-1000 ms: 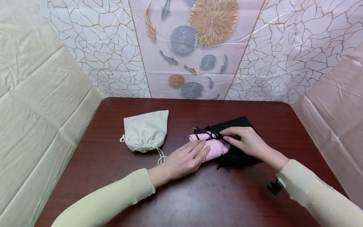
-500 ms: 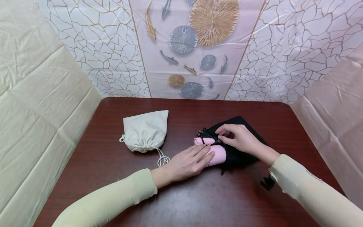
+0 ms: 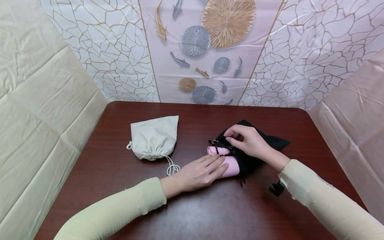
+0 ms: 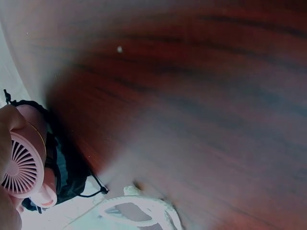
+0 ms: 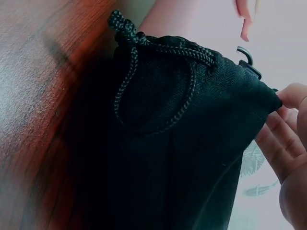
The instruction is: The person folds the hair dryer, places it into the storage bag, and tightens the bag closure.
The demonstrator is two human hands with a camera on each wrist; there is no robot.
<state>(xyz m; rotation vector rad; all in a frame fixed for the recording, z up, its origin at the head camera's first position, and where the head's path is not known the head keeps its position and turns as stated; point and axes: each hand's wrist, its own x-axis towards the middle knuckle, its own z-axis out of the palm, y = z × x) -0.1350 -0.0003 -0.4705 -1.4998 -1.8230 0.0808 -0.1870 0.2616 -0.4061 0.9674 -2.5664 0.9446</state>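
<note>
A pink hair dryer (image 3: 232, 167) lies partly inside a black drawstring bag (image 3: 277, 141), its barrel and folded handle sticking out to the left. My left hand (image 3: 200, 172) holds the dryer's outer end, fingers over the barrel. In the left wrist view, the round slatted vent of the dryer (image 4: 24, 165) shows between the fingers. My right hand (image 3: 248, 139) pinches the far side of the bag's mouth. In the right wrist view, thumb and fingers grip a corner of the bag (image 5: 177, 129), and its knotted cord loops down the front. The dryer's black cord (image 3: 222, 146) lies bunched by the handle.
A cream drawstring bag (image 3: 154, 136) lies gathered on the left of the dark red wooden table (image 3: 192, 213), its white cord (image 3: 172, 166) trailing close to my left forearm. Patterned cloth (image 3: 123, 50) hangs behind the table, with plain cloth at both sides.
My right hand has drawn the bag's mouth leftward and up over more of the dryer. The dryer has slid slightly right and nearer, with my left hand following on it.
</note>
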